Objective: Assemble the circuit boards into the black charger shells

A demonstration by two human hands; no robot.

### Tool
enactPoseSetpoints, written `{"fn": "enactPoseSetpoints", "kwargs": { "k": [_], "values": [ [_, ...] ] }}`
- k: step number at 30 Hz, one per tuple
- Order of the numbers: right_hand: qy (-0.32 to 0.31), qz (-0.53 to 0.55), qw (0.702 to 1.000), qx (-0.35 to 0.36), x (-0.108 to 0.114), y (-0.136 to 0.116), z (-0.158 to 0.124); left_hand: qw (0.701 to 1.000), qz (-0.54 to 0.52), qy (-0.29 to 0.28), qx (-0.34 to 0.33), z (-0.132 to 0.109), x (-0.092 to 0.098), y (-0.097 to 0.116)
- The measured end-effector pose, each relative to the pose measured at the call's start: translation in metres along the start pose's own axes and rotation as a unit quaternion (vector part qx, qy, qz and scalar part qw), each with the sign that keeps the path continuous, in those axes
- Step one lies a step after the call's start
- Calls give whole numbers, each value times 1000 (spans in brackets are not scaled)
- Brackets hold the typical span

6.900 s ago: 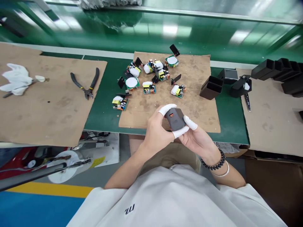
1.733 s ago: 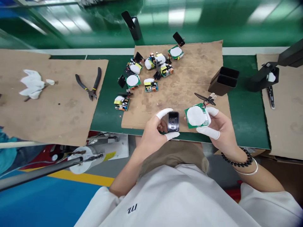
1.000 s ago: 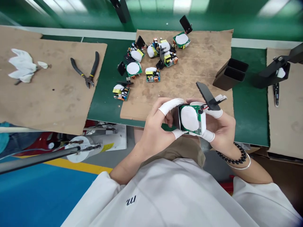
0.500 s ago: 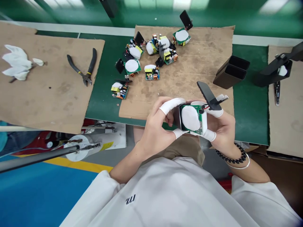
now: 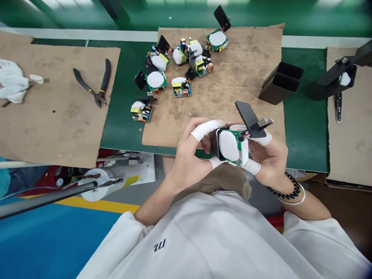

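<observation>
Both hands meet over the near edge of the brown cardboard mat (image 5: 232, 89). My left hand (image 5: 190, 155), with white finger cots, grips a dark charger housing (image 5: 215, 141), mostly hidden behind the board. My right hand (image 5: 266, 155) pinches a green circuit board (image 5: 232, 145) with a white pad on its face, pressed against the housing's open end. A black plug cap (image 5: 247, 115) on short wires sticks up from the board above my right fingers.
Several more circuit boards (image 5: 180, 66) lie at the mat's far left. Two empty dark housings (image 5: 280, 82) lie on the green bench to the right, more black parts (image 5: 338, 75) beyond. Pliers (image 5: 95, 87) and a white cloth (image 5: 11, 83) rest on the left cardboard sheet.
The hands were apart 1.7 s ago, housing in the left and board in the right. They have since come together, the board held against the housing, and barely shift in the last second.
</observation>
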State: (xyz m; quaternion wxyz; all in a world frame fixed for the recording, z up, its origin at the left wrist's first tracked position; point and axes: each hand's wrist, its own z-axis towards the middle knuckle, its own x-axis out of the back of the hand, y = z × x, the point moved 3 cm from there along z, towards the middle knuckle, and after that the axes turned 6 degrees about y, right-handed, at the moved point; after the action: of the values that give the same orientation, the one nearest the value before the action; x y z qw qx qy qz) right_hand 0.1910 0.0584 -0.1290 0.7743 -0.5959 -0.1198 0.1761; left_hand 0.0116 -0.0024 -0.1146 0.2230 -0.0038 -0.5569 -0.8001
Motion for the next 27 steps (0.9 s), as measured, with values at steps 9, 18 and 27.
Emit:
{"fn": "enactPoseSetpoints", "kwargs": {
  "k": [9, 18, 27],
  "values": [
    [-17, -68, 994, 88, 0, -9, 4, 998, -50, 13, -44, 1, -4, -8],
    [-24, -109, 994, -3, -2, -20, 12, 996, -80, 21, 17, -3, -13, -16],
    [-17, -119, 993, -11, 1, -16, 9, 998, -68, 11, -3, -1, -14, -24]
  ]
}}
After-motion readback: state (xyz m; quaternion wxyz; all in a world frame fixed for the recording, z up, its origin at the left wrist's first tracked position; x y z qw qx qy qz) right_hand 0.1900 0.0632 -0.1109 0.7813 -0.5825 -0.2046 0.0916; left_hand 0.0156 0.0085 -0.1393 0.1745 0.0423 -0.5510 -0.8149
